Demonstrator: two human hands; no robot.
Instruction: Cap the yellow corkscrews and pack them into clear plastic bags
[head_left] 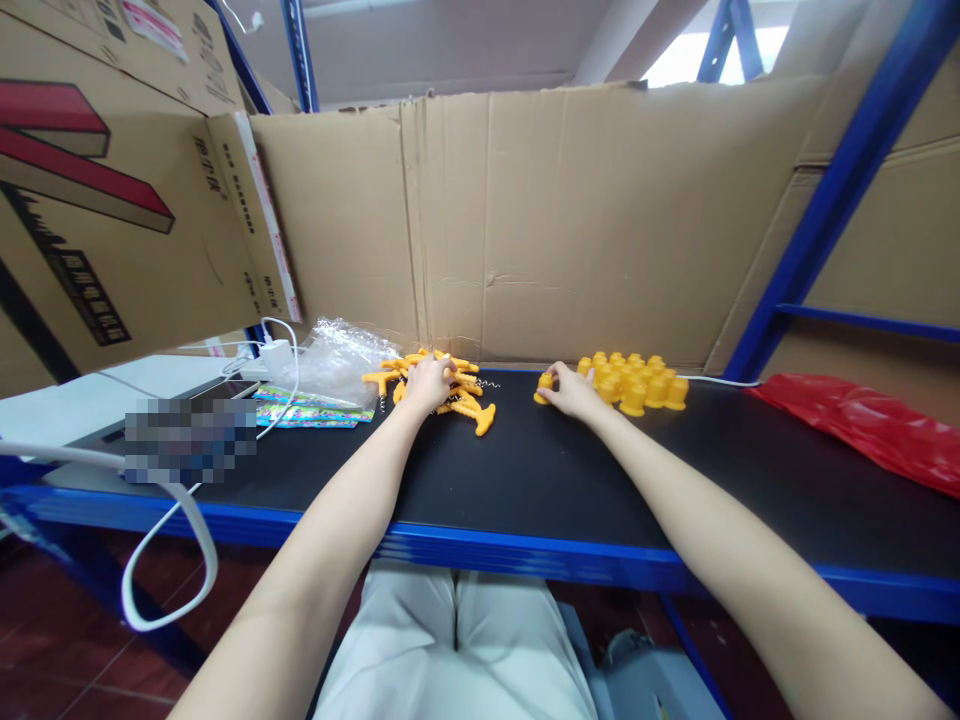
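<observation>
My left hand reaches into a heap of orange T-handled corkscrews, whose metal spirals poke out at the sides. Its fingers are curled down among them, and whatever they grip is hidden. To the right, my right hand pinches a yellow flanged plastic cap at table level between thumb and fingers. Several matching caps stand close together just beyond and right of that hand.
Clear plastic bags and colourful packets lie left of the corkscrews, near a white charger with cables. A red plastic bag lies at the right. Cardboard walls the back of the black tabletop.
</observation>
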